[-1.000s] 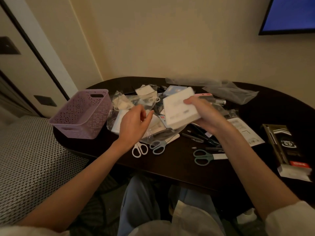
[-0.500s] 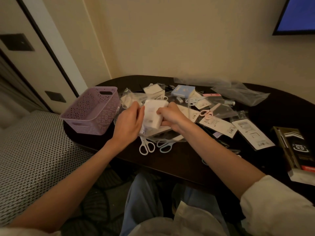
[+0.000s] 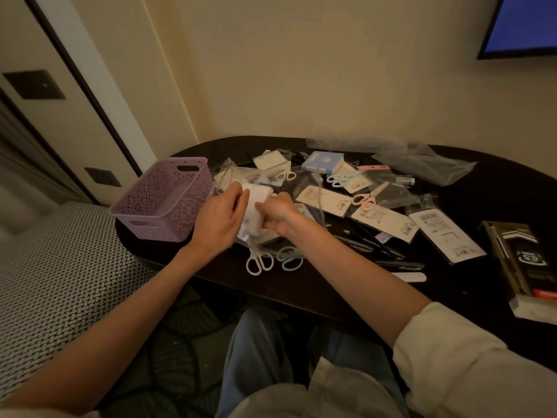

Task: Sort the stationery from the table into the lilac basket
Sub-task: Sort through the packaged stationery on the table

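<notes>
A white block-like packet [image 3: 256, 209] is held upright between both hands just right of the lilac basket [image 3: 162, 200], which stands at the table's left end with nothing visible inside. My left hand [image 3: 218, 220] grips the packet's left side and my right hand [image 3: 278, 214] grips its right side. Around them on the dark table [image 3: 301, 285] lie bagged stationery: white scissors [image 3: 259, 262], pale blue scissors [image 3: 291, 257], pink scissors [image 3: 366, 199], a blue box [image 3: 322, 161] and several labelled sleeves.
A dark pen box [image 3: 524, 267] lies at the table's right edge. Empty clear bags [image 3: 422, 162] sit at the back. Loose pens [image 3: 370, 245] lie right of my right forearm. A patterned bed [image 3: 51, 285] adjoins the table on the left.
My right hand carried the white packet left and down from the table's middle. My left hand closed on it, and both now hold it nearer the basket.
</notes>
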`<state>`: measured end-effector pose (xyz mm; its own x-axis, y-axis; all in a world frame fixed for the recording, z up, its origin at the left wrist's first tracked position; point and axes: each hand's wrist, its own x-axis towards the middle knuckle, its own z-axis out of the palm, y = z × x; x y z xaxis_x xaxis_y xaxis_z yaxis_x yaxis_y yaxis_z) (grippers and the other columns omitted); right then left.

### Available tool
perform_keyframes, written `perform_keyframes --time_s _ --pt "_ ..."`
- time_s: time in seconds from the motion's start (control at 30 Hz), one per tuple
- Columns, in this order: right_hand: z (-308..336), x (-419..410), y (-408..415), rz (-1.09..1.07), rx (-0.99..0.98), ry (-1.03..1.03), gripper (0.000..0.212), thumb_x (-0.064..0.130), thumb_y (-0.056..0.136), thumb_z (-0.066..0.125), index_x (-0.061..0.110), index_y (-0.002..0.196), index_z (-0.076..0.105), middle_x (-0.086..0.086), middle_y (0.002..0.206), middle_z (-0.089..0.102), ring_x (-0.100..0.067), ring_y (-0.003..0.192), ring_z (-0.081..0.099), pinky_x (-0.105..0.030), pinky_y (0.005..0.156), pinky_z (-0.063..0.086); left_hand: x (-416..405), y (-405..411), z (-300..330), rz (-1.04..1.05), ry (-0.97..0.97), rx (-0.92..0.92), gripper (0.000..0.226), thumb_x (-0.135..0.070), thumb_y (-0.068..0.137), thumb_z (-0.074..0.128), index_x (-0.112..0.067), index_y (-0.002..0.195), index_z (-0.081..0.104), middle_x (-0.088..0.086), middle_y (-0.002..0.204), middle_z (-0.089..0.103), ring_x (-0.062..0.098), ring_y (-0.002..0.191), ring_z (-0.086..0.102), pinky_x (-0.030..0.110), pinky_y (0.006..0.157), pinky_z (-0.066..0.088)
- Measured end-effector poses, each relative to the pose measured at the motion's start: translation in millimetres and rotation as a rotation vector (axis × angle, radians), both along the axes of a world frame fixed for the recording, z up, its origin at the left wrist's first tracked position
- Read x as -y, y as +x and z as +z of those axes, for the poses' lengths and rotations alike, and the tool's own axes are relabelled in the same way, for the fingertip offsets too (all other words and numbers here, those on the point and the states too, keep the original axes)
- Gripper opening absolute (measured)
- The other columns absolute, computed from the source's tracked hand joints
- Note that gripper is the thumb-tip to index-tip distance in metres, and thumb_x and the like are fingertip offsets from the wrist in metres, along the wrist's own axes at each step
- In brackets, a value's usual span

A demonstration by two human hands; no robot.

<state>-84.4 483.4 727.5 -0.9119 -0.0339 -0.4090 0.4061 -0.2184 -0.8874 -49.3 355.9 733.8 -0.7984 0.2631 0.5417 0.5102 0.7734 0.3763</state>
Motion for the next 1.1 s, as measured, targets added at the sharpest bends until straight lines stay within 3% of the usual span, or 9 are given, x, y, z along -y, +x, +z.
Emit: perform_keyframes --time_s 0.17,0.37,0.5,0.67,0.73,0.8,0.9,0.97,1.1 --pt "-5 16 -7 -0.055 0.041 -0.075 0.044 -0.003 0.091 0.057 0.0 0.133 0.043 -0.019 0.13 0.054 -0.034 0.119 0.054 -0.048 0.09 0.052 0 -5 4 0.0 0.03 0.018 0.027 -0.021 0.102 0.043 -0.012 0.077 0.043 0.001 0.06 0.045 0.018 0.051 0.044 0.037 0.049 0.032" --pt "-11 14 -12 0.029 0.027 0.031 0.041 0.004 0.088 0.065 0.002 0.126 0.051 -0.018 0.12 0.061 -0.031 0.11 0.06 -0.031 0.057 0.053 4 -7 6 -0.009 0.056 0.032 0.027 -0.02 0.102 0.043 -0.011 0.076 0.045 0.001 0.061 0.046 0.013 0.052 0.043 0.028 0.049 0.029" --pt "-17 13 -20 0.036 0.014 0.009 0.042 0.0 0.086 0.066 -0.001 0.125 0.052 -0.02 0.119 0.061 -0.031 0.106 0.062 -0.028 0.052 0.055 7 -6 6 -0.027 0.043 0.047 0.029 -0.021 0.102 0.044 -0.005 0.078 0.047 0.008 0.063 0.049 0.02 0.054 0.046 0.033 0.049 0.031" --pt "-17 18 -19 0.05 -0.011 -0.032 0.042 -0.005 0.085 0.066 -0.008 0.123 0.05 -0.015 0.089 0.061 -0.021 0.071 0.061 -0.025 0.044 0.052 7 -8 8 -0.043 0.044 0.053 0.028 -0.02 0.102 0.044 -0.006 0.077 0.048 0.007 0.063 0.049 0.017 0.053 0.045 0.029 0.05 0.031" --pt "-15 20 -20 0.044 -0.029 -0.019 0.049 -0.007 0.083 0.066 -0.008 0.128 0.046 -0.02 0.102 0.064 -0.026 0.078 0.063 -0.023 0.041 0.05 7 -8 8 -0.042 0.044 0.061 0.028 -0.021 0.102 0.044 -0.008 0.077 0.048 0.006 0.063 0.049 0.015 0.054 0.044 0.029 0.05 0.031" --pt "-15 21 -23 0.029 -0.035 -0.051 0.059 -0.011 0.083 0.064 -0.004 0.136 0.039 -0.024 0.117 0.06 -0.028 0.087 0.064 -0.023 0.042 0.053 8 -9 9 -0.03 0.051 0.057 0.028 -0.021 0.102 0.043 -0.009 0.077 0.047 0.007 0.064 0.05 0.017 0.054 0.045 0.031 0.051 0.032" --pt "-12 19 -27 0.042 -0.033 -0.081 0.068 -0.019 0.08 0.06 -0.002 0.141 0.034 -0.024 0.124 0.057 -0.033 0.105 0.062 -0.025 0.048 0.057 8 -13 11 0.015 0.104 0.051 0.027 -0.021 0.102 0.042 -0.01 0.078 0.048 0.006 0.065 0.052 0.017 0.055 0.048 0.034 0.052 0.036" --pt "-11 18 -25 0.073 -0.037 -0.073 0.061 -0.019 0.081 0.055 -0.003 0.138 0.038 -0.024 0.124 0.057 -0.033 0.109 0.061 -0.025 0.052 0.057 7 -16 11 0.033 0.152 0.059 0.027 -0.021 0.103 0.042 -0.009 0.08 0.05 0.006 0.066 0.053 0.019 0.056 0.05 0.039 0.053 0.041" --pt "2 1 -11 0.151 -0.097 0.014 0.041 -0.01 0.088 0.052 -0.004 0.128 0.049 -0.02 0.116 0.061 -0.028 0.109 0.061 -0.031 0.082 0.055 2 -21 11 0.028 0.18 0.058 0.029 -0.022 0.103 0.041 -0.006 0.08 0.051 0.011 0.068 0.055 0.027 0.058 0.054 0.049 0.054 0.046"
